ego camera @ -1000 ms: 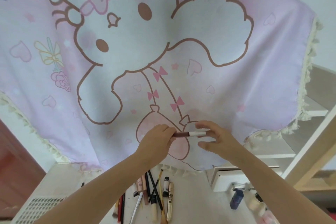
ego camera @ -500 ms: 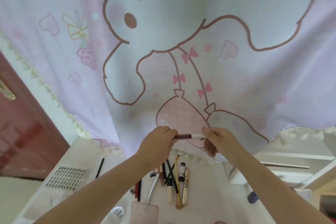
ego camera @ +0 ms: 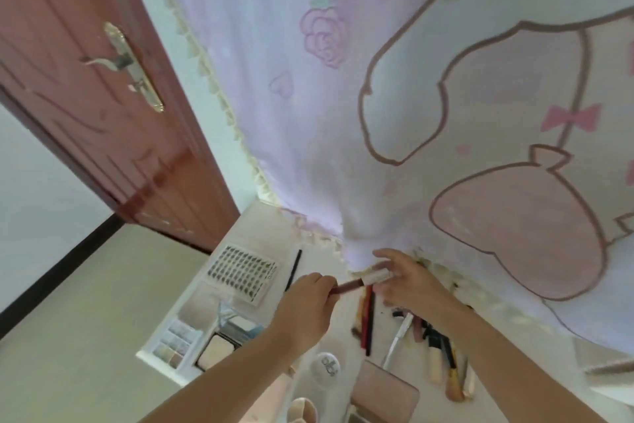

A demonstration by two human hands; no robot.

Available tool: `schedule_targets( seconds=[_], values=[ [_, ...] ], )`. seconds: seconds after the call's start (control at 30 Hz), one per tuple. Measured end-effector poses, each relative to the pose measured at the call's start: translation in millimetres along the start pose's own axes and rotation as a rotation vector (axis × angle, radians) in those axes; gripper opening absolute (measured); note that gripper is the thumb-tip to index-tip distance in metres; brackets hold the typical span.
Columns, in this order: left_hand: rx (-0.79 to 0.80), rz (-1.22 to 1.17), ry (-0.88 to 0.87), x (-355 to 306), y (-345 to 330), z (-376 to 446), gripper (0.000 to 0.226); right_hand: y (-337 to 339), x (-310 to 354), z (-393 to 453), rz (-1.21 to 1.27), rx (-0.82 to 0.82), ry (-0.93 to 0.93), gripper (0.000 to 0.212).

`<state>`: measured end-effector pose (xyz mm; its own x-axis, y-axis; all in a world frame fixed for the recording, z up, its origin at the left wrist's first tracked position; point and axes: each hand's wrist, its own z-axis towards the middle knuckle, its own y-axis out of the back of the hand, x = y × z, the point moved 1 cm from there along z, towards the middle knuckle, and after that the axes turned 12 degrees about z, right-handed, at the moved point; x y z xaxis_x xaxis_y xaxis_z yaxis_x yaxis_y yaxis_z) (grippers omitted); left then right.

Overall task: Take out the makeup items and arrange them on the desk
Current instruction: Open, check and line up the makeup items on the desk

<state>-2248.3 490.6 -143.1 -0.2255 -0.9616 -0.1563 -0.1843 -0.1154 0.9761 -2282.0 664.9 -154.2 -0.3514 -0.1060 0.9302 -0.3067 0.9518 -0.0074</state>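
Item in hand: one slim lip-colour tube, dark maroon barrel with a pale cream cap [ego camera: 360, 282], held level in the air above the far edge of the white desk [ego camera: 315, 268], just in front of the pink cartoon-print curtain [ego camera: 343, 113]. My left hand [ego camera: 308, 299] has its fingers curled round the maroon end; my right hand [ego camera: 408, 282] pinches the cream cap end, thumb raised, other fingers loose. Both forearms reach in from the near edge, wrists roughly level. Already laid out: a row of pencils and brushes [ego camera: 425, 330] under my right forearm, an eyeshadow palette [ego camera: 175, 343] at the left edge, a sheet of stick-on nails [ego camera: 242, 271] beyond it. Handling advice, as I judge it: keep the cap seated, lower the tube flat and parallel to the pencil row, and release only once it rests, since a round barrel will likely roll.
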Motion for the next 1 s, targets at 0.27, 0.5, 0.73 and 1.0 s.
schedule_targets(
  seconds=[0.27,0.5,0.73,1.0],
  values=[
    [0.23,0.033,0.148,59,-28,38,0.03,-53,-5,96,-0.066,-0.164,-0.164,0.023],
    [0.493,0.03,0.208,75,-57,65,0.028,-76,-32,148,-0.349,-0.114,-0.197,0.019],
    [0.496,0.012,0.198,86,-71,72,0.025,-87,-48,157,-0.477,-0.109,-0.194,0.032],
    [0.468,0.069,0.138,84,-74,70,0.026,-83,-53,120,-0.617,-0.111,-0.109,0.029]
  ],
)
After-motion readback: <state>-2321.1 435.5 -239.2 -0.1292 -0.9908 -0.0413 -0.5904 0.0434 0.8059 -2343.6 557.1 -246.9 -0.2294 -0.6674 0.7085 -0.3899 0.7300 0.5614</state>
